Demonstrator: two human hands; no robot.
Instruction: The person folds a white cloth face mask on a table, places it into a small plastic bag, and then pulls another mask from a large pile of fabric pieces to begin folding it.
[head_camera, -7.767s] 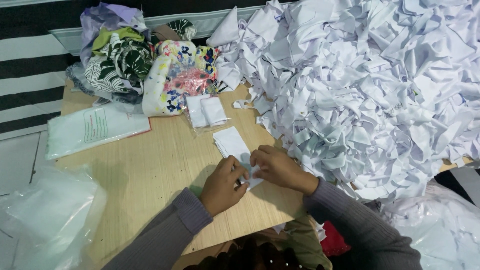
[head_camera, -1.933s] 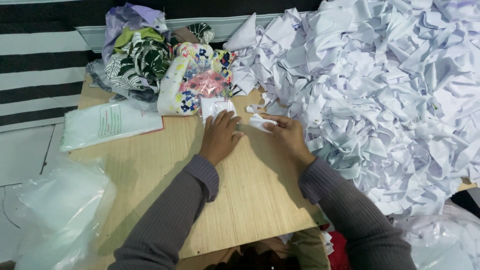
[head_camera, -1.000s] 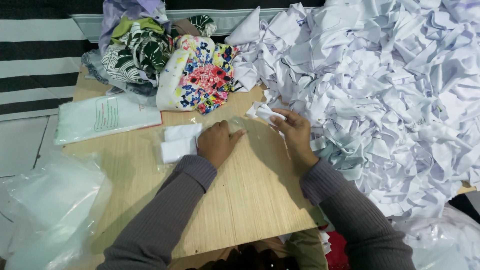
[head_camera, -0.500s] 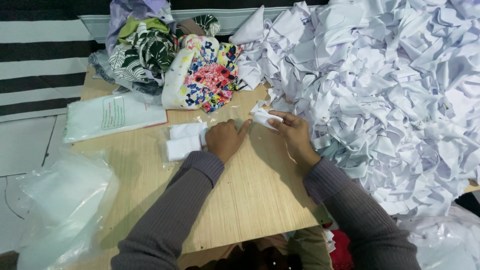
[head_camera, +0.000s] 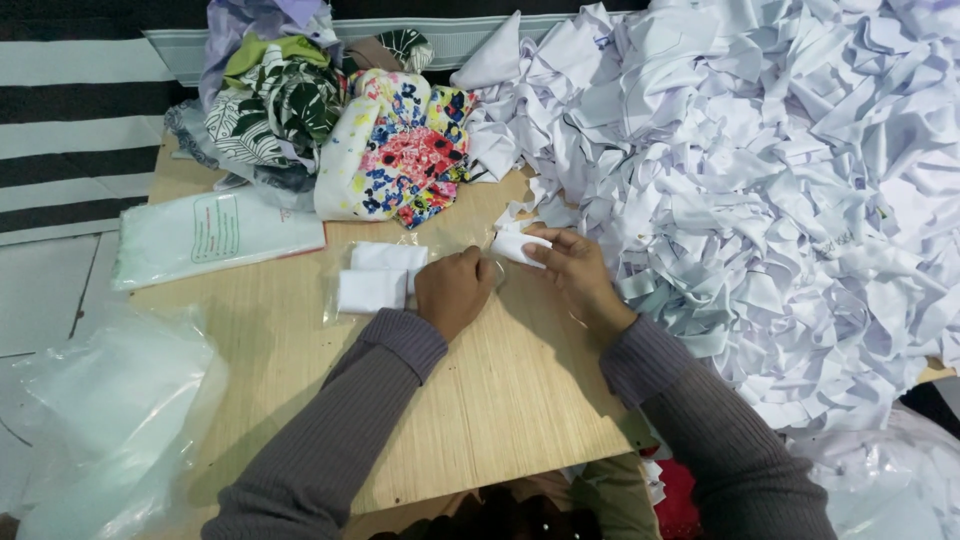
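Note:
On the wooden table (head_camera: 520, 390), my left hand (head_camera: 455, 290) rests knuckles up, its fingers on the right end of a clear plastic packet (head_camera: 378, 280) that holds folded white cloth pieces. My right hand (head_camera: 570, 265) pinches a small folded white cloth piece (head_camera: 518, 246) just right of that packet, close to my left fingertips. Both arms wear grey knit sleeves.
A huge heap of white cloth scraps (head_camera: 760, 170) covers the table's right side. Floral and leaf-print fabrics (head_camera: 400, 150) lie piled at the back. A flat stack of plastic bags (head_camera: 215, 235) sits at the left; crumpled clear plastic (head_camera: 110, 420) hangs off the near-left edge.
The packet of white cloth has slid from the table's back toward the left. My left hand stays on it, while my right hand keeps the small folded piece beside it.

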